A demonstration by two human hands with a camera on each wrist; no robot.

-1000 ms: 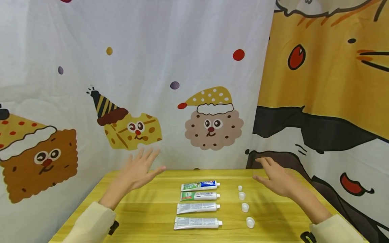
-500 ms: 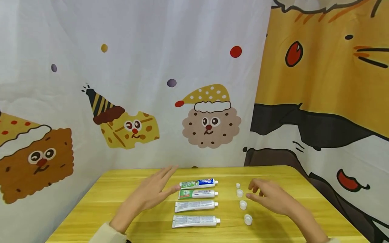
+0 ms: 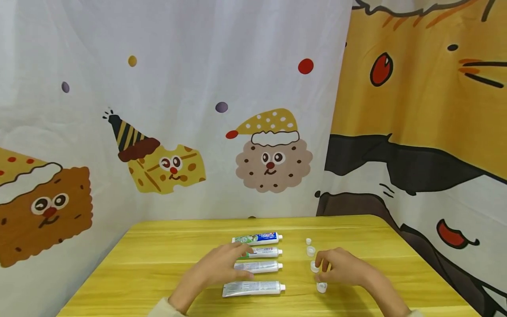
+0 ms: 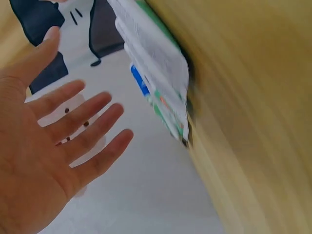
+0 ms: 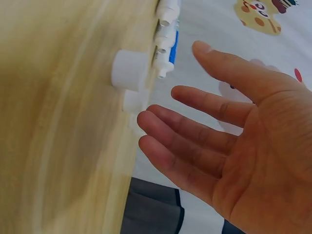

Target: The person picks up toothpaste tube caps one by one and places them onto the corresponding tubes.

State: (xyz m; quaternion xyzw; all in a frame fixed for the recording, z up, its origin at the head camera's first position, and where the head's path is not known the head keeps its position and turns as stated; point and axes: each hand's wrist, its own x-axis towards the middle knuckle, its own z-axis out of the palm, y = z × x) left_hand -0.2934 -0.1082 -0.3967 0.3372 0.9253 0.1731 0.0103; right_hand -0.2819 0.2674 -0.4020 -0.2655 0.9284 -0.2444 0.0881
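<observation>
Uncapped toothpaste tubes lie in a column on the wooden table, nozzles pointing right: a blue-and-green toothpaste tube (image 3: 264,238) farthest, then a green-and-white one (image 3: 266,252), a white one (image 3: 261,267) and another white one (image 3: 253,288) nearest. To their right, several white caps stand in a line, among them the nearest cap (image 3: 321,288) and a larger cap (image 5: 129,70). My left hand (image 3: 219,265) hovers over the left ends of the middle tubes, fingers spread in the left wrist view. Above the two nearest caps is my right hand (image 3: 346,267), its relaxed fingers holding nothing.
The yellow wood-grain table (image 3: 166,240) reaches back to a white cartoon-print curtain (image 3: 190,66). On the right hangs an orange, black and white section of curtain (image 3: 412,105).
Both hands have come down and nearer to the body, the left moving right over the tubes and the right moving left to the caps. The tubes and caps stay in place.
</observation>
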